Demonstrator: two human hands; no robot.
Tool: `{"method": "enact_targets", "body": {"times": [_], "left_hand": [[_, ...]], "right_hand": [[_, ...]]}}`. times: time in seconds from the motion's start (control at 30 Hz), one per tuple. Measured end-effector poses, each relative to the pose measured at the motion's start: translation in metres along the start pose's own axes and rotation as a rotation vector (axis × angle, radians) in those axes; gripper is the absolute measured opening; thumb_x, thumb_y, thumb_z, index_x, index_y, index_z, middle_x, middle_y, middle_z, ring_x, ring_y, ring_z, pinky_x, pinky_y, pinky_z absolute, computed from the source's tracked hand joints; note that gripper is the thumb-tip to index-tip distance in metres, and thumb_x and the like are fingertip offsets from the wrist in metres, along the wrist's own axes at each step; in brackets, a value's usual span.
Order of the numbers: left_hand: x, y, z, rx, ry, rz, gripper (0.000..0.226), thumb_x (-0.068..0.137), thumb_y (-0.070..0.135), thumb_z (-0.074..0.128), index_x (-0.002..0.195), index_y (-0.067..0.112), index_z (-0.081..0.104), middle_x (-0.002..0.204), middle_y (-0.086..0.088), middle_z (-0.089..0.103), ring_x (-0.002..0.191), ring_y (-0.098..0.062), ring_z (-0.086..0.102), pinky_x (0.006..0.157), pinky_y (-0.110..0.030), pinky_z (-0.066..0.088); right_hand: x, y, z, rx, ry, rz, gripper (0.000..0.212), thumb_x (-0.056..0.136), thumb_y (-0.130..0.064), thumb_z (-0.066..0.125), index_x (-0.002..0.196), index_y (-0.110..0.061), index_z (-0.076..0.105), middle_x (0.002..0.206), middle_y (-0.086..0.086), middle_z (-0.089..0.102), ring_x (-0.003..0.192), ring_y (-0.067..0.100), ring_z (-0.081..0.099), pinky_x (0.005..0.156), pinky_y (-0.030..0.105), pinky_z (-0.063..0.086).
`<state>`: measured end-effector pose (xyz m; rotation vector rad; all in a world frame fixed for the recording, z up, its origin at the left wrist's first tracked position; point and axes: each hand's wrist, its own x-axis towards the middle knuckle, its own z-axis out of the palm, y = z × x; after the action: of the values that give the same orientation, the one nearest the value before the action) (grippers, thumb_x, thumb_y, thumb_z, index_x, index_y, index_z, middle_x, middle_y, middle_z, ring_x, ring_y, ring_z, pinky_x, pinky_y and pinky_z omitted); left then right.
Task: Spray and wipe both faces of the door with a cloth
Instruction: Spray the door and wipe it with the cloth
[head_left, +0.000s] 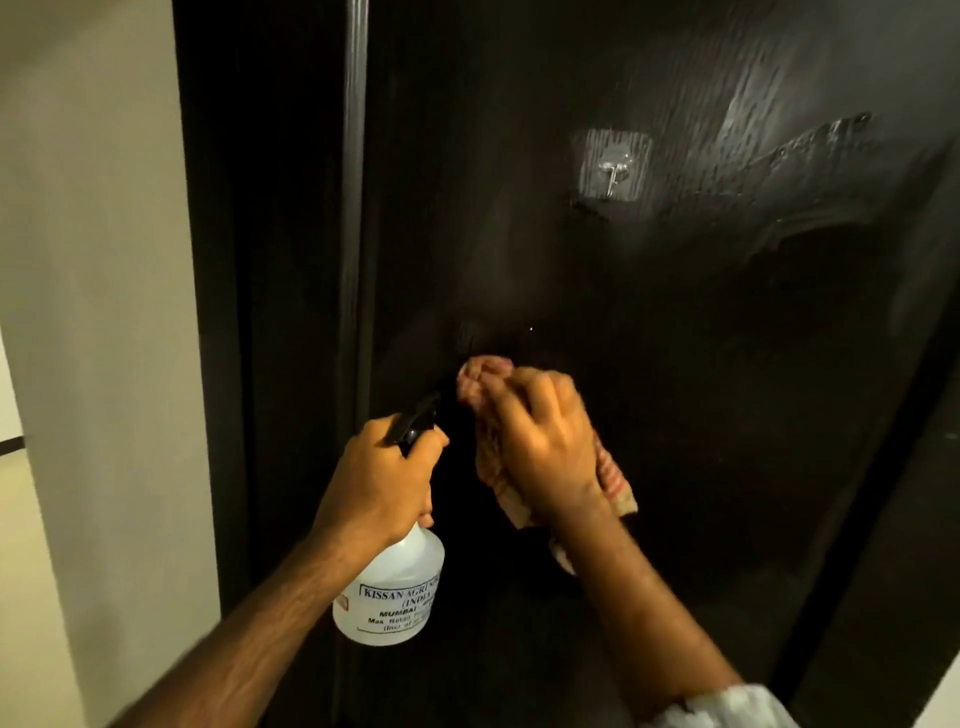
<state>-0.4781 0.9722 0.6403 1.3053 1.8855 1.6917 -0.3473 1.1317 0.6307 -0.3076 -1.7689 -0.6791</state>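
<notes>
A dark brown door (675, 364) fills most of the view, with wet streaks shining across its upper right. My right hand (540, 441) presses a reddish patterned cloth (483, 379) flat against the door near its middle. My left hand (379, 483) grips the neck of a clear spray bottle (395, 587) with a black nozzle, held upright just left of the cloth and pointing at the door. The bottle's printed label faces me.
A clear adhesive hook (613, 166) is stuck to the door above the cloth. The dark door frame (291, 260) runs down the left, beside a cream wall (104, 312). The door's right edge shows at the lower right.
</notes>
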Motion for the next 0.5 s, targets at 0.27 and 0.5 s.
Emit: {"method": "enact_targets", "body": {"times": [0.27, 0.5], "left_hand": [[0.003, 0.01, 0.0, -0.043, -0.002, 0.061, 0.022, 0.099, 0.027, 0.055, 0.093, 0.016, 0.074, 0.045, -0.007, 0.06, 0.042, -0.024, 0.064, 0.055, -0.043, 0.064], [0.005, 0.021, 0.011, -0.041, 0.058, 0.135, 0.031, 0.085, 0.043, 0.05, 0.087, 0.022, 0.074, 0.044, -0.013, 0.066, 0.044, -0.027, 0.069, 0.069, -0.047, 0.063]], "right_hand": [[0.091, 0.028, -0.012, -0.184, 0.278, 0.402, 0.02, 0.105, -0.01, 0.062, 0.119, -0.011, 0.076, 0.11, 0.016, 0.066, 0.096, 0.033, 0.058, 0.082, 0.042, 0.054], [-0.034, -0.023, 0.009, -0.028, -0.02, 0.06, 0.024, 0.106, -0.024, 0.066, 0.119, -0.01, 0.078, 0.107, 0.014, 0.071, 0.089, 0.033, 0.063, 0.077, 0.046, 0.055]]}}
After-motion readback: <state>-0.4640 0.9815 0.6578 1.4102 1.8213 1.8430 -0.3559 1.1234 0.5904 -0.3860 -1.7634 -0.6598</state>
